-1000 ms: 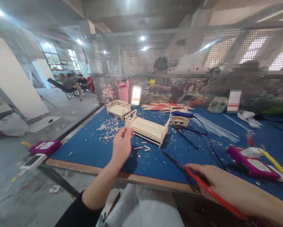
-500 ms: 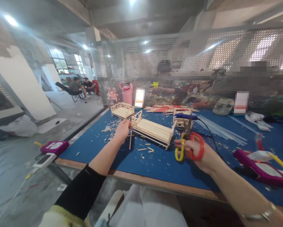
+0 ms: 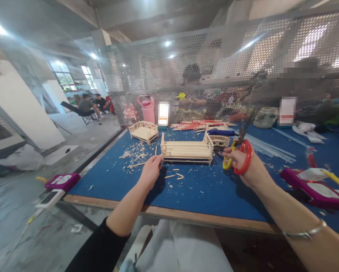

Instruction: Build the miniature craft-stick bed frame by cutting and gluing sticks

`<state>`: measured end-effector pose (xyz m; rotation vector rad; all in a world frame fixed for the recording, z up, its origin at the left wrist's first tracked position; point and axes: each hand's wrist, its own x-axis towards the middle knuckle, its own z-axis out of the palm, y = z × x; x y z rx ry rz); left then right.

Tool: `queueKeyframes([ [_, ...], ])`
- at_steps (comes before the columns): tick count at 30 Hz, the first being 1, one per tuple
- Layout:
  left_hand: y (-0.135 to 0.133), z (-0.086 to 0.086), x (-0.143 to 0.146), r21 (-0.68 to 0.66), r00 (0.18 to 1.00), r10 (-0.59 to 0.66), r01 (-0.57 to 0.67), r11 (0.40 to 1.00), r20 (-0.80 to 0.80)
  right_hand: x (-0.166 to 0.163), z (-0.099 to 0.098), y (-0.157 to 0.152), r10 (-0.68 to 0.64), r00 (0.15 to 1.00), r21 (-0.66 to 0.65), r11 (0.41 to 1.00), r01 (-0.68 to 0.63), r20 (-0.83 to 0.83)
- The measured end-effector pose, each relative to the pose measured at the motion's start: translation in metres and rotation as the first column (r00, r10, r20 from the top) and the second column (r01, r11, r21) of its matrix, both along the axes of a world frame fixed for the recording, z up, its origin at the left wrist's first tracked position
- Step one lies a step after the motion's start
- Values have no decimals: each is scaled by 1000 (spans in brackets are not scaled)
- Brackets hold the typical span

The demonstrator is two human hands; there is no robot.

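Note:
My left hand pinches the lower left corner of a miniature bed built from thin wooden sticks. The bed stands on the blue tabletop, its long side facing me. In my right hand are scissors with red and yellow handles, their blades pointing up and away, off the bed's right end. A blue-handled tool lies just beyond that hand. Behind the bed on the left is a small stick-built bench; another small stick piece is partly hidden at the right.
Loose sticks with red parts lie at the back, near a pink tumbler. Clear strips spread to the right, beyond a purple device. Wood scraps litter the blue top. A perforated screen closes the back.
The bed has turned from a slant to lie straight across, and its left end has come nearer with my left hand. My right hand and the scissors have moved up and slightly right.

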<state>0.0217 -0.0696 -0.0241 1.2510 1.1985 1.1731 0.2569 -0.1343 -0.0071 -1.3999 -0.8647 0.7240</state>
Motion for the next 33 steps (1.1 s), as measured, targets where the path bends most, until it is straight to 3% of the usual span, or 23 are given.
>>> queueKeyframes([
  [3, -4, -2, -1, 26, 999, -7, 8, 1000, -38, -5, -1, -18, 55, 998, -4, 998, -55, -14],
  [7, -27, 4, 4, 287, 980, 117, -67, 956, -160, -17, 2, -41, 247, 969, -86, 966, -244, 26],
  [10, -52, 12, 14, 296, 986, -43, 90, 951, -161, -27, 6, -56, 434, 863, -170, 900, -402, 257],
  [12, -64, 17, 22, 290, 988, -92, 125, 949, -126, -33, 9, -63, 516, 765, -221, 857, -466, 385],
  [15, -74, 20, 31, 308, 987, -118, 147, 940, -111, -42, 11, -70, 588, 696, -275, 809, -520, 412],
  [21, -80, 20, 37, 399, 981, -103, 161, 903, -162, -49, 5, -73, 636, 699, -248, 772, -585, 328],
  [28, -81, 22, 38, 450, 976, -51, 143, 881, -212, -49, 10, -77, 646, 676, -239, 761, -602, 354],
  [33, -82, 22, 37, 535, 948, -16, 193, 822, -316, -51, 10, -76, 643, 674, -211, 762, -612, 363],
])
